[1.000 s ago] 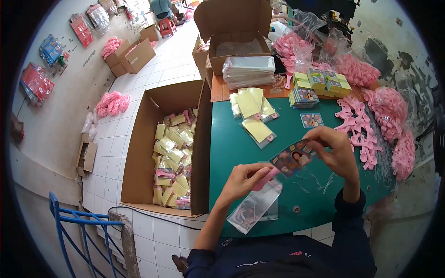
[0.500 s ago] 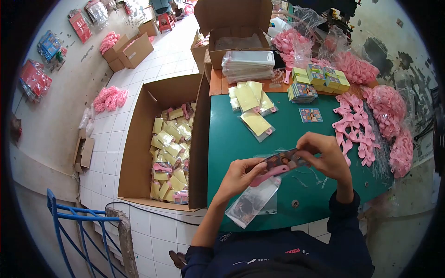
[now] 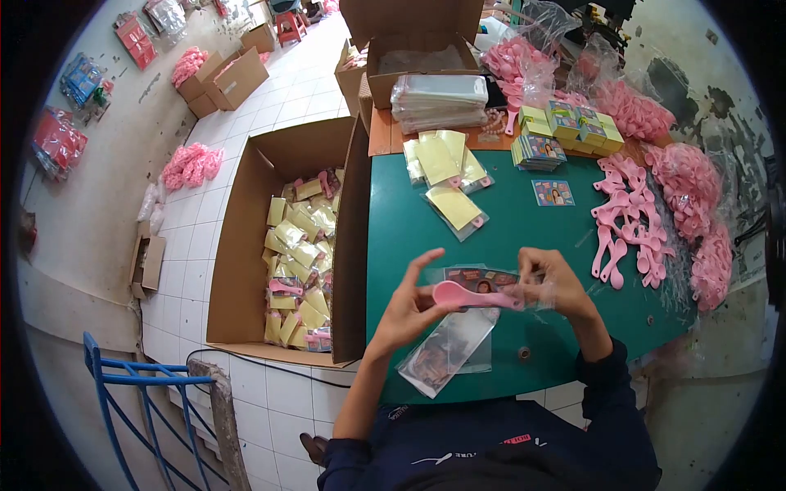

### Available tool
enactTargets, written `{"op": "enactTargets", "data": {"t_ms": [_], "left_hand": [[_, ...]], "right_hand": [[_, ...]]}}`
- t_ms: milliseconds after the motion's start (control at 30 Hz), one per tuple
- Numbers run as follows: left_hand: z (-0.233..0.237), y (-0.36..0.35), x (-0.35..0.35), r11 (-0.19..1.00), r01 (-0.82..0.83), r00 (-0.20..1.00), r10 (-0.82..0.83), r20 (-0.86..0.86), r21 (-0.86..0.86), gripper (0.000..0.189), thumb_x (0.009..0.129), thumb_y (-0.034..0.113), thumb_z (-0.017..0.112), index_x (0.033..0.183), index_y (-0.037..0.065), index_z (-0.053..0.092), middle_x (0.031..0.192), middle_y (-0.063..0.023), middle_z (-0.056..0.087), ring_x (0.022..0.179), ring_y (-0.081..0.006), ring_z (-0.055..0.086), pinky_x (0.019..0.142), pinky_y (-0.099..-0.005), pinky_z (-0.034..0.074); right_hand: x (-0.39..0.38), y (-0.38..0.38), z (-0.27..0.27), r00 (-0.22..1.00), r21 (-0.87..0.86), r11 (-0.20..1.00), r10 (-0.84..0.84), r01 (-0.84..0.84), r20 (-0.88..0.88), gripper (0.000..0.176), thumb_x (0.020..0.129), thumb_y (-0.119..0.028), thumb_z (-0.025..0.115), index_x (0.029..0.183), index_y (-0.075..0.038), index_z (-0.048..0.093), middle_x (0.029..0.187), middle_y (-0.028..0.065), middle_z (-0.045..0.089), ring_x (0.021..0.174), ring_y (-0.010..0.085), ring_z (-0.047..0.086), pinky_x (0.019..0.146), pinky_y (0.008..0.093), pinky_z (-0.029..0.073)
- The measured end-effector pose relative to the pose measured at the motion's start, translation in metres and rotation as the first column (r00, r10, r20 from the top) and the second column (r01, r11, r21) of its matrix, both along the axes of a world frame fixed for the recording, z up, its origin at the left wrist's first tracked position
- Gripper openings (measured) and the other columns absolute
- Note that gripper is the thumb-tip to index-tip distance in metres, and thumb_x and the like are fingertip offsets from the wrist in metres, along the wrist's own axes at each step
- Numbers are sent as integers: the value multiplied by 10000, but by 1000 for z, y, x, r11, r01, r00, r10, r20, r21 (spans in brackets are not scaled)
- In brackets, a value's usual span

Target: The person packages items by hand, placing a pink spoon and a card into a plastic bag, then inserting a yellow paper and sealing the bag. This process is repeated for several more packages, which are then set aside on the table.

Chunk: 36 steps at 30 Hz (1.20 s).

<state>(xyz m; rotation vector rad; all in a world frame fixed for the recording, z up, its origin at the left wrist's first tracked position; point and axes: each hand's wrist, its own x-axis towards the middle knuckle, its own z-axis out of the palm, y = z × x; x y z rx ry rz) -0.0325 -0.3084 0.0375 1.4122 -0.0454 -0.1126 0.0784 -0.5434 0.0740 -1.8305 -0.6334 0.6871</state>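
Note:
Above the green table, a clear plastic bag (image 3: 512,280) holds a printed card (image 3: 471,281) and a pink measuring spoon (image 3: 475,296), which lies along the card's lower edge. My left hand (image 3: 405,309) grips the bag's left end by the spoon bowl, its index finger raised. At the opposite end, my right hand (image 3: 553,282) pinches the plastic with curled fingers. Below the hands, several flat clear bags (image 3: 446,356) lie on the table near its front edge.
A large carton (image 3: 354,245) of filled packets (image 3: 299,254) stands left of the green table (image 3: 401,237). Finished packets (image 3: 446,176), card stacks (image 3: 539,151), a single card (image 3: 553,193) and loose pink spoons (image 3: 630,221) lie beyond my hands. A blue railing (image 3: 147,380) is at lower left.
The bag with the card and spoon has turned more level and faces me more. My left index finger has lifted off it, and my right hand has shifted slightly down.

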Motion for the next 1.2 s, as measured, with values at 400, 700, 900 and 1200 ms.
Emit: {"op": "enactTargets", "data": {"t_ms": [400,700,900,1200], "left_hand": [[-15,-9,-3,972,-131,991,130,16,194,500,933,213,537,1340,25,314,1070,-141,612,947,-157,602,813,-309,505],[-31,-37,-50,975,-73,945,0,-327,-211,652,980,123,384,1439,136,-79,1092,-229,592,1016,-269,612,798,-333,536],[-35,-43,-58,991,-92,940,54,-336,-97,609,963,80,411,1440,105,33,1028,-209,631,947,-241,641,801,-334,535],[-43,-47,-52,985,-171,940,156,-303,-24,543,936,88,480,1411,97,218,848,-138,672,839,-179,653,747,-319,537]], "right_hand": [[-27,1,-10,963,97,976,-211,197,169,115,806,-96,669,859,1,641,769,53,613,661,114,594,608,253,477],[-67,20,-5,821,-261,957,250,-128,513,282,788,-165,656,1049,-77,593,1018,105,567,938,300,559,803,388,452],[-77,24,-30,838,-250,953,276,-173,471,199,767,-129,656,928,-68,558,886,95,530,888,280,537,749,395,434],[-78,32,-41,671,-283,935,350,-212,654,184,744,-124,668,839,-42,534,812,74,496,788,249,519,734,387,401]]}}
